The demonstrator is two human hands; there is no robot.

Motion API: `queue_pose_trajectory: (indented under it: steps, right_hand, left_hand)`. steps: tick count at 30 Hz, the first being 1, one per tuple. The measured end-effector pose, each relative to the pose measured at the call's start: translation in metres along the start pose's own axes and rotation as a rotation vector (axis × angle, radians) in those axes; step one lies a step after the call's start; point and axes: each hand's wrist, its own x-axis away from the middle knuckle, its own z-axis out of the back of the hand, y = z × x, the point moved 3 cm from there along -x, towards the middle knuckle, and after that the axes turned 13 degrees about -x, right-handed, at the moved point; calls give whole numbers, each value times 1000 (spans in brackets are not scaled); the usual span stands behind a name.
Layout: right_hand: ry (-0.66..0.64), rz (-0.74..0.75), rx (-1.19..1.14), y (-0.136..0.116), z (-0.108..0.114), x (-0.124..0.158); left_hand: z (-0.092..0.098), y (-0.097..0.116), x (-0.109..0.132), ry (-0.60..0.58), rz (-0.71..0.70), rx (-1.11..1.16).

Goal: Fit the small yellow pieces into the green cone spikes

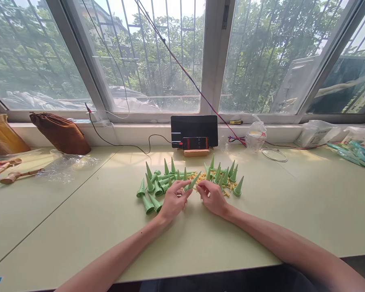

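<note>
My left hand is closed around a green cone-shaped spike, its tip pointing up and to the right. My right hand sits just right of it with fingers curled in a pinch over a scatter of small yellow pieces; what it pinches is too small to name. Several green spikes lie and stand to the left of my hands, and several more green cones stand upright to the right.
A pale green table runs under a window. A phone on a wooden stand leans against a black panel. A brown pouch and wooden toys lie left; plastic bags and cables right.
</note>
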Motion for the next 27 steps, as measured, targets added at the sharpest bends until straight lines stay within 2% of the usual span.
queue_pose_trajectory:
  steps: [6, 12, 21, 27]
  right_hand:
    - [7, -5, -4, -3, 0, -1]
    - [19, 5, 2, -3, 0, -1]
    - [-14, 51, 20, -3, -2, 1]
    - [-60, 66, 8, -5, -3, 2]
  left_hand:
    - [-2, 0, 1, -10, -3, -45]
    - [-2, 9, 4, -3, -55, -208]
    - [2, 15, 9, 24, -142, -467]
    - [0, 14, 8, 18, -157, -505]
